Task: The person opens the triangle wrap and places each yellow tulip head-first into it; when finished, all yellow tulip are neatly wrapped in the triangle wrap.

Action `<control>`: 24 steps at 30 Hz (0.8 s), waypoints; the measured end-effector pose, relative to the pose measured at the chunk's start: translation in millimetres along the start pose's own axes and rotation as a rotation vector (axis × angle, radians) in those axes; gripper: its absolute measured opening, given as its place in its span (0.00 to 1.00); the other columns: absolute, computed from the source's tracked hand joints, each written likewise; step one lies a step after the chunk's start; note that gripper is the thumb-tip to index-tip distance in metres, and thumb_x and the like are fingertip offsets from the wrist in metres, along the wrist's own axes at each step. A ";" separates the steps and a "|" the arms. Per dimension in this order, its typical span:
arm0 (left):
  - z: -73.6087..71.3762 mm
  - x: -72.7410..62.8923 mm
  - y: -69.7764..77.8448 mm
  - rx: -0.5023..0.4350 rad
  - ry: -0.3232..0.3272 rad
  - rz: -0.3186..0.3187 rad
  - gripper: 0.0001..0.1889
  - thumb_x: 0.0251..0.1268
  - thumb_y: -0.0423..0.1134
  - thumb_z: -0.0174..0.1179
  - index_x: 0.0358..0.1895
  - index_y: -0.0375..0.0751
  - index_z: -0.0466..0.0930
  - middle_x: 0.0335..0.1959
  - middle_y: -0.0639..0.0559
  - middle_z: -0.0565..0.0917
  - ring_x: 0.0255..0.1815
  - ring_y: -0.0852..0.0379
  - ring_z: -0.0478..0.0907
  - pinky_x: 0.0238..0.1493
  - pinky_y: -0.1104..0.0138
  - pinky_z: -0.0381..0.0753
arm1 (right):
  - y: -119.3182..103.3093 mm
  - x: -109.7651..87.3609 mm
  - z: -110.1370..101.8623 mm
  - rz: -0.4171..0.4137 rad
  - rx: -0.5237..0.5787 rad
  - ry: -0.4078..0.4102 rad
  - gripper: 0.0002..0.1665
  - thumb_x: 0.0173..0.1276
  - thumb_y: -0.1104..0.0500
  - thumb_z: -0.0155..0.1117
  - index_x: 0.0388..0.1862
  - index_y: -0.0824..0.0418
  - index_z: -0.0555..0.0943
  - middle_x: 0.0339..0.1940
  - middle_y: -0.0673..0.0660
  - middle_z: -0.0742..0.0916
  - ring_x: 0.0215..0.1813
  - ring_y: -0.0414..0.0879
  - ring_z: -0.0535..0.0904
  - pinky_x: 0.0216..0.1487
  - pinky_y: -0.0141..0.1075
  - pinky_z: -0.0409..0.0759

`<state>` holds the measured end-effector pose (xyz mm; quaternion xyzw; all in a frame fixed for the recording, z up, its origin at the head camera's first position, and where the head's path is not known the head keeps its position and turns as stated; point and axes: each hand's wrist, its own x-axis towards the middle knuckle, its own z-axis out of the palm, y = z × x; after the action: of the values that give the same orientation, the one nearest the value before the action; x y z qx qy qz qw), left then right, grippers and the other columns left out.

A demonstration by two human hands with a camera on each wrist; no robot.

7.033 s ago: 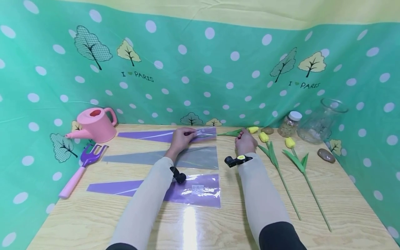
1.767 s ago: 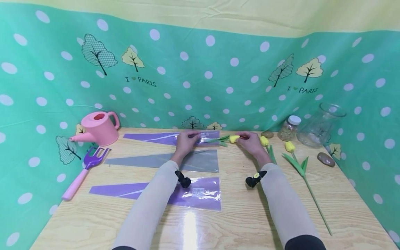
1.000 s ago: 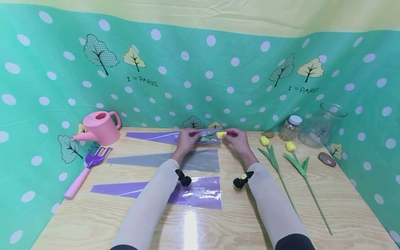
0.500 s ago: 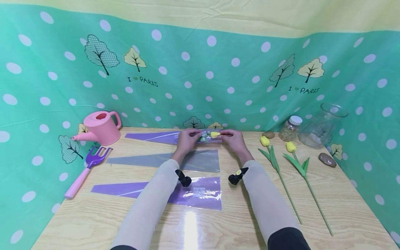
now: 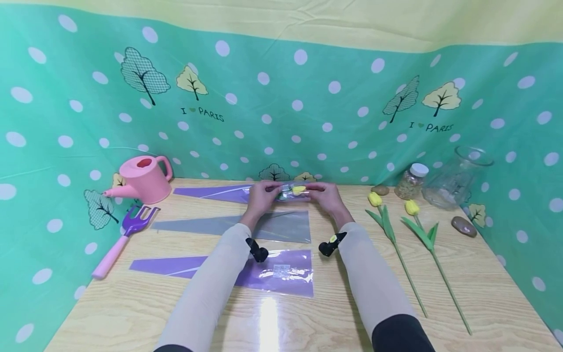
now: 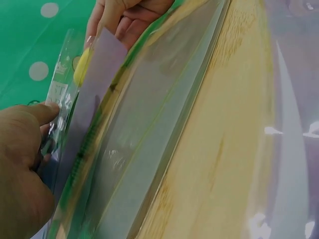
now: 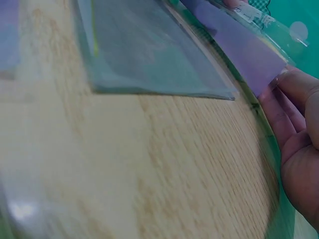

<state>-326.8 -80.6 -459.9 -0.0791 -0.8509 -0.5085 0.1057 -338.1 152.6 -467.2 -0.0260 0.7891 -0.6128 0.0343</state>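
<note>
polka-dot green cloth [image 5: 246,146] behind, wood-grain table [image 5: 484,293] under. just behind the grey sleeve [image 5: 286,227] is the back purple sleeve [image 5: 228,195], yellow tulip [image 5: 298,189] head near its mouth. my left hand [image 5: 261,198] pinches the film; my right hand [image 5: 327,198] has fingertips at the mouth, can't tell if pinching film or petals. film looks thin, light, slippery, easily creased; tulip light, probably soft-headed. best hold: film edge, flower base.
</note>
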 end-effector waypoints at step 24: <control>-15.9 3.5 -1.4 0.094 -0.043 0.042 0.16 0.67 0.35 0.68 0.56 0.40 0.87 0.62 0.40 0.84 0.68 0.41 0.77 0.76 0.47 0.70 | -8.4 -51.2 -39.4 0.000 0.082 0.086 0.22 0.73 0.60 0.68 0.63 0.64 0.81 0.55 0.59 0.88 0.51 0.40 0.88 0.57 0.32 0.86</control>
<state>-329.0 -95.2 -452.8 -0.1030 -0.8740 -0.4639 0.1017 -290.5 192.8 -448.2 0.0019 0.7642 -0.6449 0.0013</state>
